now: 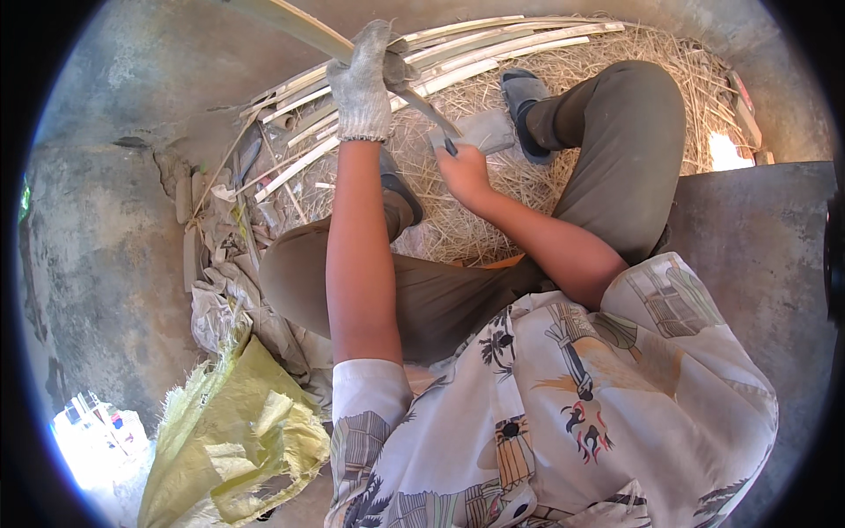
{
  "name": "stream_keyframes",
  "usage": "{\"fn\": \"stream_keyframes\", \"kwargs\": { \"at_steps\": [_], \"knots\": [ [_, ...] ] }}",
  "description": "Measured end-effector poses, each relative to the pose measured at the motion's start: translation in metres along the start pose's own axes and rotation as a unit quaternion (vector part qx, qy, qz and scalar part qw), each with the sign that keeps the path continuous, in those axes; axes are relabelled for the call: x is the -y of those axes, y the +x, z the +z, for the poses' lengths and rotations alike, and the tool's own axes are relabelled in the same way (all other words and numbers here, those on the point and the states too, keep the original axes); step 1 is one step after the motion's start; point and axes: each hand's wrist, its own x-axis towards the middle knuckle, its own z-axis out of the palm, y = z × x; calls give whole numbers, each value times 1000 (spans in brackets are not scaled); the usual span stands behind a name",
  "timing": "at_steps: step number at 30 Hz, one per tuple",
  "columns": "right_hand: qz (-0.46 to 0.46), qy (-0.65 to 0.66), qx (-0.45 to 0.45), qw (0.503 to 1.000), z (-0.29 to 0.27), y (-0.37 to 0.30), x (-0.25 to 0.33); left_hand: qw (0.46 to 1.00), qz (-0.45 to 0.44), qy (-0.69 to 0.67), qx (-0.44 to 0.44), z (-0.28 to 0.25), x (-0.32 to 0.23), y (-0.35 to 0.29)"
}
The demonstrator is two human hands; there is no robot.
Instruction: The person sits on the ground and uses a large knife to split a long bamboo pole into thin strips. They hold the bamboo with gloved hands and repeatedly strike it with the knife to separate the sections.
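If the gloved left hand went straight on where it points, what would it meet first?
Beyond the pale strip in its grip, the left hand would probably meet the grey wall first; depth is unclear.

Soft, muted light surrounds me; glare whitens the lower-left opening (101, 449) and a patch by the straw (700, 97), while distortion bends the wall (106, 246) toward black edges.

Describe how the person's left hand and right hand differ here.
The left hand wears a greyish-white knitted glove; the right hand is bare.
The left hand grips a long, pale, flat strip; the right hand grips a slim, dark-handled tool.
The left hand sits higher in the picture; the right hand is lower and farther right.
Both are closed around something.
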Motion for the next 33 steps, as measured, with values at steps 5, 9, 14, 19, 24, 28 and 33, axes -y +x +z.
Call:
{"fn": "stream_keyframes", "kwargs": {
  "at_steps": [5,9,14,19,24,28,33],
  "knots": [
    [-132,71,-12,989,-6,-8,43,999,13,-32,-29,-4,-1,1],
    [-10,-42,-15,999,-14,-9,0,999,5,-20,-33,2,-5,-2],
    [155,-149,18,977,-17,-5,-43,1000,9,7,-17,6,-4,-11],
    [183,-95,29,978,-16,-1,-43,999,18,33,5,6,-10,-12],
    [163,-104,39,980,-15,7,-43,993,95,70,-20,21,-29,-18],
    [117,-148,60,980,-12,5,-37,986,109,123,-14,25,-31,-26],
    [-2,-125,21,992,-11,-7,-7,984,98,150,-5,27,-31,-24]
  ]
}}
